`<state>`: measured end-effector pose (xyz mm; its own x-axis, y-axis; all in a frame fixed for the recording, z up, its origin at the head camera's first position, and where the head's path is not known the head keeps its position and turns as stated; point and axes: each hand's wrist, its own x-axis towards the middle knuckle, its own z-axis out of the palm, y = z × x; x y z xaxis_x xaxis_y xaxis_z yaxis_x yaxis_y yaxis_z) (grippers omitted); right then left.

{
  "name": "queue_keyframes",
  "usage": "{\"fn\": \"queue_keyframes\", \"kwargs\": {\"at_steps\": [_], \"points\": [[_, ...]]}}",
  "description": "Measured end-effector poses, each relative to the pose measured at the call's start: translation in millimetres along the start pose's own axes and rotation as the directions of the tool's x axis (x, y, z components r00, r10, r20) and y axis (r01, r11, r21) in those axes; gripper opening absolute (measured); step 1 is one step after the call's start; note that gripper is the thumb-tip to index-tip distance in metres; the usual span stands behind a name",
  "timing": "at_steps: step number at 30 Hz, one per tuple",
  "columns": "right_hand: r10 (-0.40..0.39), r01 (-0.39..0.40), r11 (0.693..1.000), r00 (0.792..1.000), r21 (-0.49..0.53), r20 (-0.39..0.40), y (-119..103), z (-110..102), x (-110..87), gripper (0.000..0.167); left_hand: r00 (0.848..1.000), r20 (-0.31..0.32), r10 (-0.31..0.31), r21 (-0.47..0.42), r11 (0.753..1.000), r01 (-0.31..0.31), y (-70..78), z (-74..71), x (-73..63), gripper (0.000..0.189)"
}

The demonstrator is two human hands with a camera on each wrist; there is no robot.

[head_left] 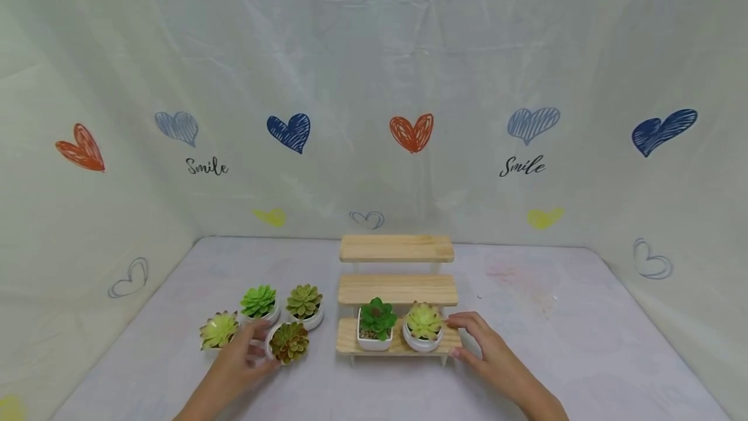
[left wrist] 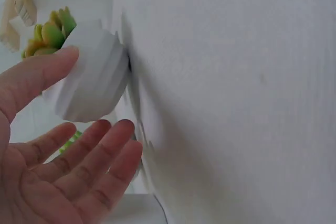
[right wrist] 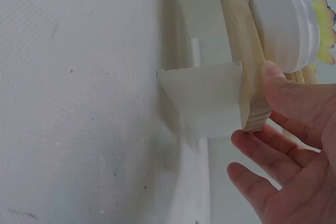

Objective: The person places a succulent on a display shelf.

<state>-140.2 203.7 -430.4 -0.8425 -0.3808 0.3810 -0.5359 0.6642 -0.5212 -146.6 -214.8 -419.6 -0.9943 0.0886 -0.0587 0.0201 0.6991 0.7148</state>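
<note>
In the head view my left hand (head_left: 248, 356) is beside a white pot with a brownish-green succulent (head_left: 289, 343), its thumb side nearest. The left wrist view shows the thumb overlapping the ribbed white pot (left wrist: 97, 74), with the fingers spread loosely below it. At the right end of the lowest wooden shelf (head_left: 397, 346) is my right hand (head_left: 487, 356). Its thumb and fingertips are at the plank's end (right wrist: 254, 103), close to a round pot with a yellow-green succulent (head_left: 423, 327). A square pot with a dark green succulent (head_left: 376, 327) stands left of that one.
A bright green succulent (head_left: 259, 302), an olive succulent (head_left: 304, 302) and a pale green succulent (head_left: 219, 329) stand around my left hand on the table (head_left: 584, 343). Behind the lowest shelf rise the middle shelf (head_left: 397, 290) and top shelf (head_left: 397, 249). A heart-printed curtain (head_left: 350, 51) hangs behind.
</note>
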Motion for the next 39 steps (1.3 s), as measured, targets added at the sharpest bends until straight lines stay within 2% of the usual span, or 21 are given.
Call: {"fn": "queue_keyframes", "kwargs": {"at_steps": [3, 5, 7, 9, 11, 13, 16, 20, 22, 24, 27, 29, 33, 39], "points": [[0.002, -0.002, 1.0, 1.0, -0.003, 0.001, 0.7, 1.5, 0.0, 0.035, 0.999, 0.014, 0.032, 0.029, 0.999, -0.032, -0.8, 5.0, 1.2, 0.074], [0.009, -0.009, 1.0, 1.0, -0.004, 0.001, 1.2, 2.0, -0.2, 0.035, 0.996, 0.028, 0.08, 0.076, 0.994, -0.082, -0.3, 7.7, 2.4, 0.076], [0.009, -0.009, 1.0, 1.0, -0.01, 0.0, 1.5, 2.4, -0.3, 0.034, 0.991, 0.037, 0.128, 0.134, 0.982, -0.132, 1.7, 10.2, 3.1, 0.075], [0.01, -0.01, 1.0, 1.0, -0.01, -0.003, 1.7, 2.4, -0.2, 0.035, 0.98, 0.044, 0.194, 0.198, 0.96, -0.199, 4.2, 12.7, 3.3, 0.075], [0.018, -0.018, 1.0, 1.0, -0.017, -0.004, 1.6, 2.4, -0.2, 0.035, 0.963, 0.051, 0.264, 0.268, 0.925, -0.268, 7.3, 15.4, 3.7, 0.075], [0.028, -0.028, 0.999, 1.0, -0.019, 0.001, 1.5, 1.8, -0.1, 0.036, 0.945, 0.071, 0.32, 0.344, 0.881, -0.324, 11.7, 17.8, 4.3, 0.076], [0.043, -0.043, 0.999, 0.999, -0.016, 0.01, 1.4, 0.9, 0.3, 0.036, 0.917, 0.113, 0.382, 0.455, 0.801, -0.389, 18.3, 21.4, 5.9, 0.079], [0.053, -0.053, 0.999, 0.998, -0.01, 0.022, 0.3, -0.2, 0.6, 0.036, 0.877, 0.145, 0.458, 0.58, 0.679, -0.45, 24.4, 23.8, 6.7, 0.076], [0.047, -0.047, 0.999, 0.999, -0.003, 0.027, -0.4, -0.5, 0.5, 0.036, 0.858, 0.158, 0.489, 0.605, 0.638, -0.476, 26.7, 23.6, 6.6, 0.073], [0.05, -0.05, 0.999, 0.998, 0.0, 0.03, -1.3, -0.8, 0.6, 0.036, 0.847, 0.169, 0.505, 0.613, 0.619, -0.491, 28.3, 22.8, 7.0, 0.072], [0.045, -0.045, 0.999, 0.999, 0.001, 0.029, -1.8, -0.5, 0.6, 0.036, 0.849, 0.178, 0.498, 0.597, 0.631, -0.495, 27.8, 21.9, 7.9, 0.071], [0.046, -0.046, 0.999, 0.999, -0.003, 0.025, -2.1, -0.5, 0.8, 0.035, 0.858, 0.177, 0.483, 0.574, 0.657, -0.489, 25.6, 21.8, 8.4, 0.07], [0.041, -0.04, 0.999, 0.999, -0.009, 0.018, -1.2, -0.1, 0.6, 0.035, 0.883, 0.18, 0.434, 0.491, 0.738, -0.463, 21.9, 22.3, 7.2, 0.069], [0.026, -0.026, 1.0, 1.0, -0.013, 0.003, 1.1, 2.0, -0.3, 0.035, 0.927, 0.183, 0.327, 0.279, 0.887, -0.368, 18.8, 25.8, 2.9, 0.069]]}}
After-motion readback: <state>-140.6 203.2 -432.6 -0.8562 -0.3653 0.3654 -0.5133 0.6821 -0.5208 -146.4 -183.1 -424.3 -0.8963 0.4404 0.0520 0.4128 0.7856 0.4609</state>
